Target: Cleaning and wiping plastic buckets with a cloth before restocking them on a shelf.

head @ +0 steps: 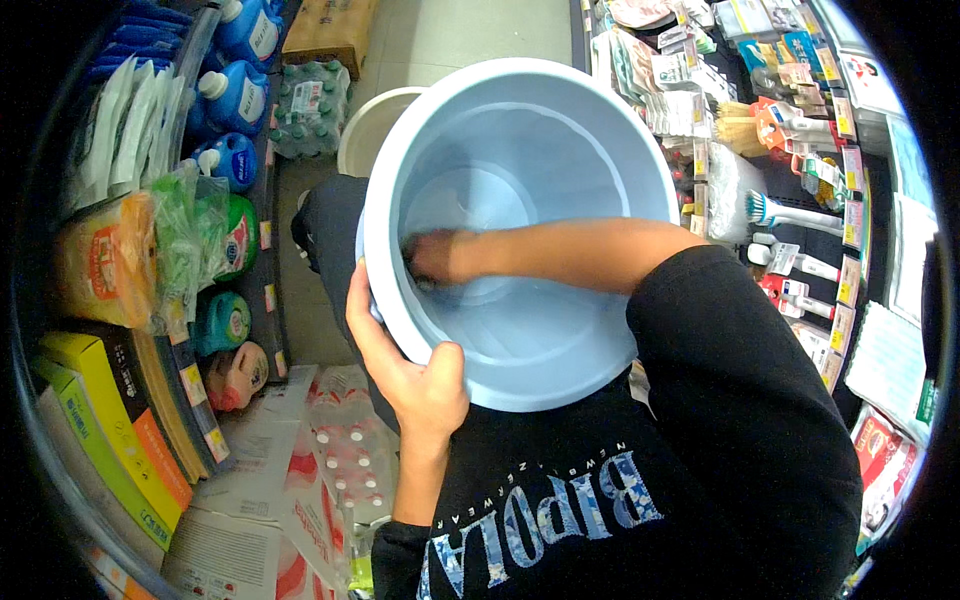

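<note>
A large light-blue plastic bucket (570, 360) is tilted against my body, its mouth turned up towards me. My left hand (420, 382) grips its rim at the lower left, with the thumb on the near edge and the fingers around the outer wall. My right arm reaches inside, and my right hand (446, 257) is at the inner left wall near the bottom. That hand is blurred and shaded. Something dark shows around its fingers, but I cannot tell whether it is a held cloth or only shadow.
Left shelves carry blue detergent bottles (244, 94) and packaged goods. Brushes (795, 214) hang on the right-hand shelves. On the floor stand a cream-coloured bucket (360, 139), wrapped green-capped bottles (309, 109), a cardboard box (330, 34) and wrapped clear bottles (352, 450).
</note>
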A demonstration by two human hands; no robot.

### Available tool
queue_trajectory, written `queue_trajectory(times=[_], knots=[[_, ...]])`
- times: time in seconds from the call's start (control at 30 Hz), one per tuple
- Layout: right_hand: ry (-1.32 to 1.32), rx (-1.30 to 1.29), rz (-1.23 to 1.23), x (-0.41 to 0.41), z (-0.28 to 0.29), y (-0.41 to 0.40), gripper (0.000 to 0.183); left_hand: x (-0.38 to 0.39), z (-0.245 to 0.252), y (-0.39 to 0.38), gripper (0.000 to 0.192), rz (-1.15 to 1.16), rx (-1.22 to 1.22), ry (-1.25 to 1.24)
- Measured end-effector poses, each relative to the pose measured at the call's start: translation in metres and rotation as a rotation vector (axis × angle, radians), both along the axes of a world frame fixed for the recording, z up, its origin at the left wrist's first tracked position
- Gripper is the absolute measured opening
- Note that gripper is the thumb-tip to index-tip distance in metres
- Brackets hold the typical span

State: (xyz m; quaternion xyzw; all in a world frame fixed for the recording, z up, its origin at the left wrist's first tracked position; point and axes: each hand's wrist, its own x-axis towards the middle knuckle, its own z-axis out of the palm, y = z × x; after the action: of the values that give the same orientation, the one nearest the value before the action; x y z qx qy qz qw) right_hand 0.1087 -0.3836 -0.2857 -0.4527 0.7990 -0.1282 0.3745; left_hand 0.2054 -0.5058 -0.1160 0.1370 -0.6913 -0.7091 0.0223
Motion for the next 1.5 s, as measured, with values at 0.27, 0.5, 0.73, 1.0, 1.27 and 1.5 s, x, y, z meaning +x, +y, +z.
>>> queue_trajectory(times=[0.27,0.5,0.73,1.0,1.27,1.5], knots=[[0.492,0.309,-0.506,-0.040,-0.057,0.102,0.028,0.000,0.001,0.000,0.085,0.000,0.104,0.009],[-0.207,0.300,-0.131,0.052,-0.022,0.024,0.030,0.001,-0.001,-0.004,0.086,-0.015,0.105,0.037],[-0.356,-0.347,-1.447,-0.052,-0.007,0.005,0.026,0.013,-0.001,-0.012,0.085,-0.034,0.011,0.010],[-1.305,-0.931,-1.269,-0.053,0.221,0.108,0.034,0.004,0.002,-0.003,0.089,0.157,0.322,-0.083],[-0.393,-1.642,-1.551,0.056,0.181,0.331,0.049,-0.012,0.000,-0.055,0.090,0.248,0.603,-0.093],[-0.651,-1.743,-2.136,0.090,0.132,0.291,0.051,-0.016,-0.024,-0.082,0.063,0.232,0.727,-0.279]])
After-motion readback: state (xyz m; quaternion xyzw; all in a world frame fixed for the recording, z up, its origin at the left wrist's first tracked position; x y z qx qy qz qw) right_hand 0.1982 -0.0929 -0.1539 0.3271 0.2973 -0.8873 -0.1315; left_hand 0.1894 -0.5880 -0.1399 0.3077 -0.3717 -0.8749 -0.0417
